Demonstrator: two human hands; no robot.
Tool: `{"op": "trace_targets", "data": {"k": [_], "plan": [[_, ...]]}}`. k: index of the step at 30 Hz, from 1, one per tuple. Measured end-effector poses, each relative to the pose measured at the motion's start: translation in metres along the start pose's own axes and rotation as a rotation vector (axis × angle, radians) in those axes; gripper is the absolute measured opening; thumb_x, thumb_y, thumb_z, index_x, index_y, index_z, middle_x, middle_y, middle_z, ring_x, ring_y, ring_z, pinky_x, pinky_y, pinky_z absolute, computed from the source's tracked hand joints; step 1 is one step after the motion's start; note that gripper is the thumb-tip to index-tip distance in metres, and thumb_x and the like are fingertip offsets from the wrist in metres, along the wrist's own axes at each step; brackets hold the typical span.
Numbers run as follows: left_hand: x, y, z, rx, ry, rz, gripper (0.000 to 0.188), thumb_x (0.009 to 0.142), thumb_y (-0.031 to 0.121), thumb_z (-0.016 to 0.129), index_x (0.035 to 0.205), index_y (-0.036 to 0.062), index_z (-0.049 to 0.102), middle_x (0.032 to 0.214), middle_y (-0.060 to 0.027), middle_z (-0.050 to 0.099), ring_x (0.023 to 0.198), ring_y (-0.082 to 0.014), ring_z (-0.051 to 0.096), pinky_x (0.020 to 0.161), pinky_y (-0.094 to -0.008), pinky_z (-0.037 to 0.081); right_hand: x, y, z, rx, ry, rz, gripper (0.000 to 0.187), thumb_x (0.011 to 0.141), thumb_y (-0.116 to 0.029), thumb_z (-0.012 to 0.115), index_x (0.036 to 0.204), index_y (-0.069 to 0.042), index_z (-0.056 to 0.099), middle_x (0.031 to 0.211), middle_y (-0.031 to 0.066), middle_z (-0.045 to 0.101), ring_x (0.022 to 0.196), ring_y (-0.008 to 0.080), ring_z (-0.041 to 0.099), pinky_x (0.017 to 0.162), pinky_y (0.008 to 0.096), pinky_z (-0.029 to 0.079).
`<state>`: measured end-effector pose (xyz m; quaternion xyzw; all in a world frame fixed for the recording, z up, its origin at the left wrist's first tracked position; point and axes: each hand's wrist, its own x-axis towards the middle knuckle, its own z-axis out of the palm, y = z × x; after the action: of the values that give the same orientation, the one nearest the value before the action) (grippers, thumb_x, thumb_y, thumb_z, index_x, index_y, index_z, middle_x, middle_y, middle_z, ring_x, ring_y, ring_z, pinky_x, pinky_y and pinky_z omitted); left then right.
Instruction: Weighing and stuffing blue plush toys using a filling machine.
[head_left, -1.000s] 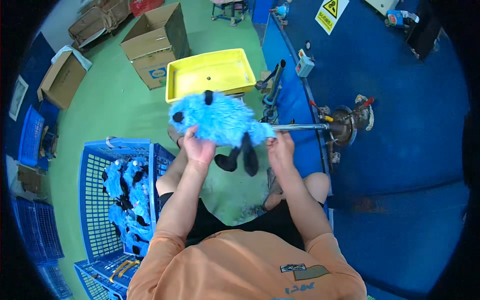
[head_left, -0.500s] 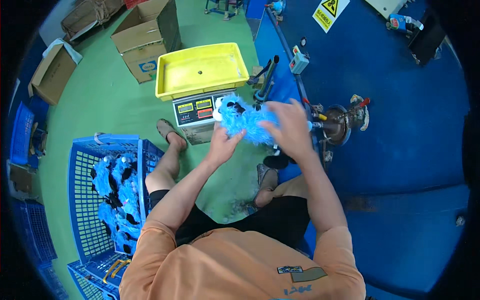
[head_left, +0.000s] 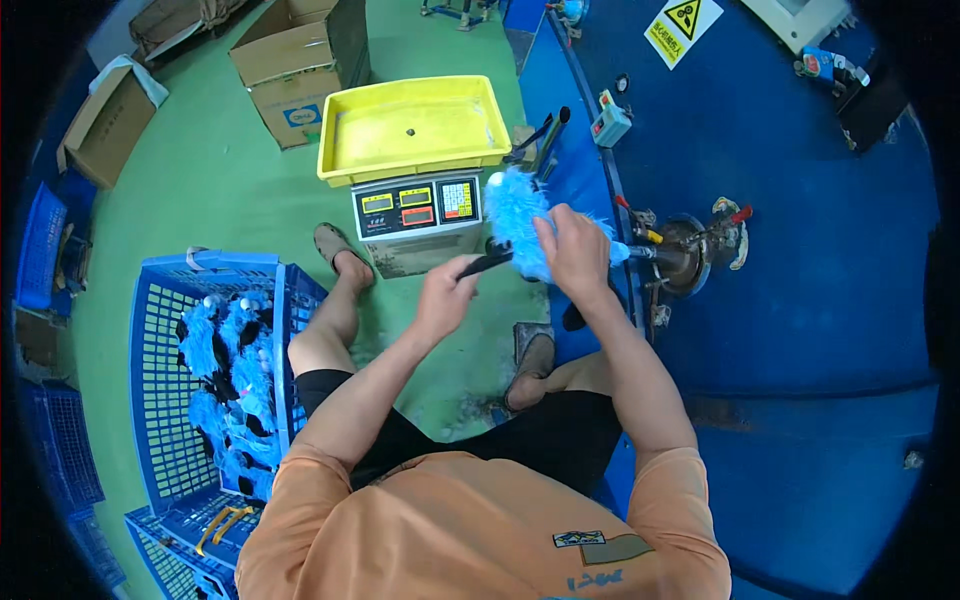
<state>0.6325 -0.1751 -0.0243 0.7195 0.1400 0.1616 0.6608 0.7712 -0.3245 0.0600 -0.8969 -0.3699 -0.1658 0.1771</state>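
A fluffy blue plush toy [head_left: 517,215] with a white ball-like part and black parts is held in front of me. My right hand [head_left: 578,255] grips its furry body from the right. My left hand [head_left: 447,298] is closed on a narrow black part [head_left: 486,263] of the toy, stretching it to the left. The toy's right end meets the metal nozzle [head_left: 640,253] sticking out of the blue machine [head_left: 800,280]; whether the nozzle goes inside is hidden by the fur.
A yellow tray [head_left: 350,165] sits on a digital scale [head_left: 410,230] ahead. At my left stands a blue plastic basket [head_left: 150,400] holding several blue plush toys [head_left: 240,380]. Cardboard boxes [head_left: 295,105] stand farther off. A small switch box [head_left: 611,125] is on the machine's edge.
The toy has moved right and turned, its end now at the nozzle. My right hand has closed on its body. My left hand has shifted from the furry body to a black part.
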Motion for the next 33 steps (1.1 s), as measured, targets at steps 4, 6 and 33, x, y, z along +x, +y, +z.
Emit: {"op": "trace_targets", "data": {"k": [4,6,33], "plan": [[0.004,0.005,0.001,0.146,0.111,0.300,0.025,0.090,0.000,0.059,0.113,0.0019,0.069,0.084,-0.0033,0.068,0.067,-0.0122,0.057,0.062,-0.0243,0.048,0.005,0.023,-0.003,-0.050,-0.101,0.083,0.025,0.091,-0.027,0.066,0.085,-0.006,0.054,0.074,0.0143,0.063,0.068,0.0384,0.060,0.061,0.0495,0.045],[0.008,0.011,0.003,0.245,0.147,0.527,0.027,0.089,-0.001,0.058,0.115,0.0021,0.068,0.087,-0.0025,0.069,0.069,-0.0123,0.058,0.065,-0.0239,0.049,0.004,0.050,-0.014,-0.064,-0.176,0.140,0.026,0.092,-0.029,0.065,0.089,-0.005,0.056,0.075,0.0155,0.065,0.066,0.0395,0.060,0.060,0.0507,0.045],[0.017,0.003,0.014,-0.909,-0.070,-0.331,0.017,0.097,0.010,0.064,0.107,-0.0011,0.055,0.091,-0.0120,0.067,0.078,-0.0199,0.067,0.074,-0.0268,0.058,-0.001,0.007,0.001,-0.207,-0.205,-0.289,0.029,0.067,-0.018,0.080,0.085,-0.011,0.059,0.075,0.0099,0.065,0.073,0.0306,0.063,0.073,0.0410,0.047]]}}
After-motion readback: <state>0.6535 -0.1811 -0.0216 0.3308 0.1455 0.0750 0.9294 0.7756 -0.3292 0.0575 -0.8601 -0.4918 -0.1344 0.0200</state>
